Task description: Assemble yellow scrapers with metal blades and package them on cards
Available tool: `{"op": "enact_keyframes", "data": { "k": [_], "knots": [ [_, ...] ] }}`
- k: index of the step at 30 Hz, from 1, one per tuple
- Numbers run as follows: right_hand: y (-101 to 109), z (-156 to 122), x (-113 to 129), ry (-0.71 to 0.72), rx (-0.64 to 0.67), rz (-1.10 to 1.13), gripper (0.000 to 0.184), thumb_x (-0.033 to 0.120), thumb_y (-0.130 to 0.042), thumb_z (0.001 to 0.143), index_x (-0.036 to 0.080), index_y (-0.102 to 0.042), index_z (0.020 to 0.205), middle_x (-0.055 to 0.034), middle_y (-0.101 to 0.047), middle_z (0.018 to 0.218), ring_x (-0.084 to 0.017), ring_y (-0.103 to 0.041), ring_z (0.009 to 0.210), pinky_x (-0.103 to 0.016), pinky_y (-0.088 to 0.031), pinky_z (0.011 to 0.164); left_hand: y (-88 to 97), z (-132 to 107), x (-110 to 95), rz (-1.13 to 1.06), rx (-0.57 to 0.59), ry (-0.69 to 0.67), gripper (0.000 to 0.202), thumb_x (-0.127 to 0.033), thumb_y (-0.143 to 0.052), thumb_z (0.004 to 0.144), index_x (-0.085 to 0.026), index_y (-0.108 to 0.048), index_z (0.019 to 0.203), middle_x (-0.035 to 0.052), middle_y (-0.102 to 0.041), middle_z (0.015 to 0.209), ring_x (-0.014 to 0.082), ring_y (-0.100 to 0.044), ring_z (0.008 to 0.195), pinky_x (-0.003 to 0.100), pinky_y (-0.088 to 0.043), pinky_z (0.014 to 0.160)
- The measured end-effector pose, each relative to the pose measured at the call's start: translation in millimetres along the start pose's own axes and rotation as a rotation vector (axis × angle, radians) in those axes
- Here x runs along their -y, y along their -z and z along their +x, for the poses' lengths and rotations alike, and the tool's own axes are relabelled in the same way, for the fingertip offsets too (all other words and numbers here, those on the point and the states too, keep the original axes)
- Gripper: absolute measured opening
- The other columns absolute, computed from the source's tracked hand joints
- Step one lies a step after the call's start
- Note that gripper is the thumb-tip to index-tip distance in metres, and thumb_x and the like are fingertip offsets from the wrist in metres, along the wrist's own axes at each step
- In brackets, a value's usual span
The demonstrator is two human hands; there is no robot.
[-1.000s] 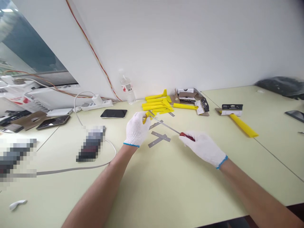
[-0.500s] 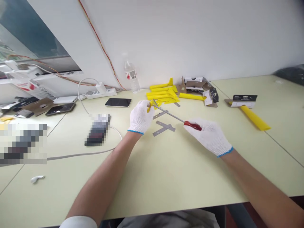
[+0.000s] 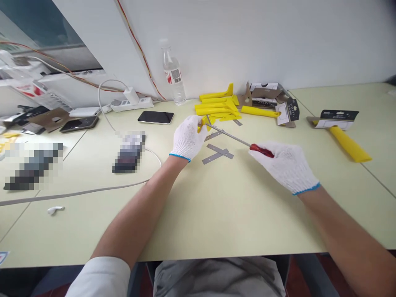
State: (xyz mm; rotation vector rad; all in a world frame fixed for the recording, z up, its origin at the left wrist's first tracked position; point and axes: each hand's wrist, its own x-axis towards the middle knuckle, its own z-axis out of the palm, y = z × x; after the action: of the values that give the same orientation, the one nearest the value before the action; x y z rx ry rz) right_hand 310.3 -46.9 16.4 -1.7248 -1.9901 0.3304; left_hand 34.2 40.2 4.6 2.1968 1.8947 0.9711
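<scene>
My left hand [image 3: 188, 138], in a white knit glove with a blue cuff, is closed around a yellow plastic scraper [image 3: 203, 121], mostly hidden by the fingers. A short grey blade shows at its end. My right hand [image 3: 286, 165], gloved alike, grips the red handle of a screwdriver [image 3: 261, 151]. The screwdriver's long shaft points left, and its tip meets the scraper head beside my left fingers. Several flat grey blades [image 3: 213, 157] with holes lie just below and right of my left hand. Behind it is a pile of yellow scraper handles [image 3: 216, 106].
Opened packaging [image 3: 266, 95] and a yellow handle [image 3: 349, 144] with a card lie to the right. At the back stands a water bottle [image 3: 175, 78]. Phones [image 3: 156, 117], a power strip [image 3: 133, 104], a white cable [image 3: 93, 192] and an earbud [image 3: 55, 210] are on the left.
The view has tilted down, so the table sits higher in the picture. Both hands keep their hold, and the screwdriver tip stays at the scraper head.
</scene>
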Motion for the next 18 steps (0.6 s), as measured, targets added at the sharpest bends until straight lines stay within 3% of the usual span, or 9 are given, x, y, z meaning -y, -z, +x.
{"op": "enact_keyframes", "data": {
  "k": [4, 8, 11, 18],
  "knots": [
    [-6.2, 1.8, -0.4, 0.115, -0.085, -0.182, 0.031, 0.044, -0.055, 0.097, 0.021, -0.077, 0.093, -0.0106, -0.078, 0.091, -0.028, -0.07, 0.082, -0.038, -0.047, 0.073, -1.4, 0.5, 1.3, -0.004, 0.002, -0.012, 0.016, -0.03, -0.058, 0.095, -0.02, -0.068, 0.102, 0.0057, -0.073, 0.106, 0.0198, -0.065, 0.091, 0.033, -0.046, 0.082],
    [-6.7, 2.8, -3.0, 0.083, -0.061, -0.061, 0.03, 0.044, -0.067, 0.089, 0.022, -0.076, 0.107, -0.0096, -0.079, 0.104, -0.029, -0.072, 0.088, -0.039, -0.052, 0.079, -2.3, 0.8, 2.5, -0.006, 0.004, -0.007, 0.016, -0.03, -0.058, 0.093, -0.02, -0.069, 0.101, 0.0049, -0.074, 0.105, 0.0198, -0.065, 0.09, 0.033, -0.047, 0.08],
    [-4.4, 2.3, -5.5, 0.081, -0.102, -0.061, 0.03, 0.044, -0.071, 0.087, 0.022, -0.076, 0.106, -0.0097, -0.079, 0.103, -0.029, -0.072, 0.087, -0.039, -0.052, 0.079, -1.3, 0.9, 1.6, -0.021, 0.019, 0.012, 0.015, -0.029, -0.058, 0.092, -0.021, -0.069, 0.099, 0.0045, -0.074, 0.104, 0.0197, -0.066, 0.088, 0.033, -0.048, 0.081],
    [-2.5, -0.3, 0.2, 0.109, -0.121, -0.228, 0.038, 0.046, -0.048, 0.101, 0.023, -0.078, 0.104, -0.0116, -0.077, 0.099, -0.031, -0.069, 0.088, -0.039, -0.044, 0.072, 0.1, 0.1, 1.2, -0.019, 0.016, 0.013, 0.015, -0.031, -0.059, 0.093, -0.021, -0.069, 0.1, 0.0052, -0.074, 0.104, 0.0207, -0.066, 0.088, 0.034, -0.047, 0.08]
  ]
}}
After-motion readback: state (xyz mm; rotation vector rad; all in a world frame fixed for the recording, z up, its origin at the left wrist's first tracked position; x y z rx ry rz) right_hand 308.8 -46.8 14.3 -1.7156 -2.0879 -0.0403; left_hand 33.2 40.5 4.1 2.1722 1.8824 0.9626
